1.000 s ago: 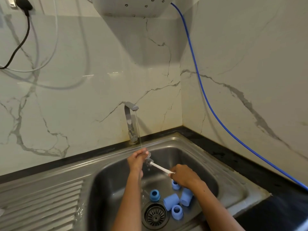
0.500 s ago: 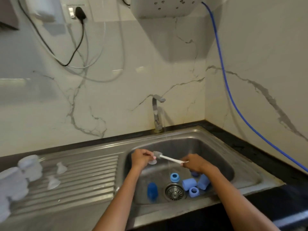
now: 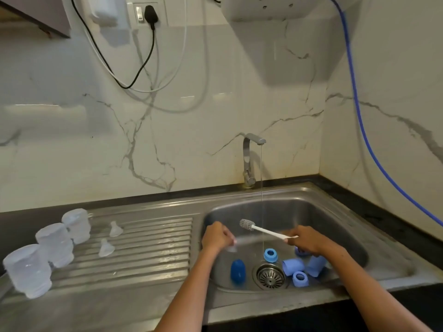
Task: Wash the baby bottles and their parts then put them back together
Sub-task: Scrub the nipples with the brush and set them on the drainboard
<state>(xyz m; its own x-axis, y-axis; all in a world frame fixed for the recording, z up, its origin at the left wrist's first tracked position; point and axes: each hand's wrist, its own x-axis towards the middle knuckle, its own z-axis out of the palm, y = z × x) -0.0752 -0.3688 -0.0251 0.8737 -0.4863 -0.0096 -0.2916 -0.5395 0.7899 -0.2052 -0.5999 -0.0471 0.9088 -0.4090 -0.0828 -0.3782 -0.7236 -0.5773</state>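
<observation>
Over the steel sink [image 3: 374, 238], my left hand [image 3: 217, 237] pinches a small clear teat [image 3: 232, 248] at the basin's left side. My right hand [image 3: 309, 240] grips the white handle of a small grey-bristled brush [image 3: 248, 224], whose head points left, apart from the teat. Several blue rings and caps [image 3: 293, 267] and a dark blue cap [image 3: 237, 271] lie around the drain [image 3: 270, 276]. On the draining board [image 3: 153, 257] stand three clear bottles [image 3: 55, 244] upside down, with two clear teats [image 3: 105, 248] beside them.
A thin stream of water runs from the tap [image 3: 250, 159] at the back of the basin. A blue hose [image 3: 364, 140] hangs down the right wall. Cables [image 3: 134, 75] drop from a wall socket, and a white appliance [image 3: 275, 7] is mounted overhead.
The view has swung left, bringing the draining board with bottles and teats into sight. My left hand has carried the teat away from the water stream, and the brush head has come out of it.
</observation>
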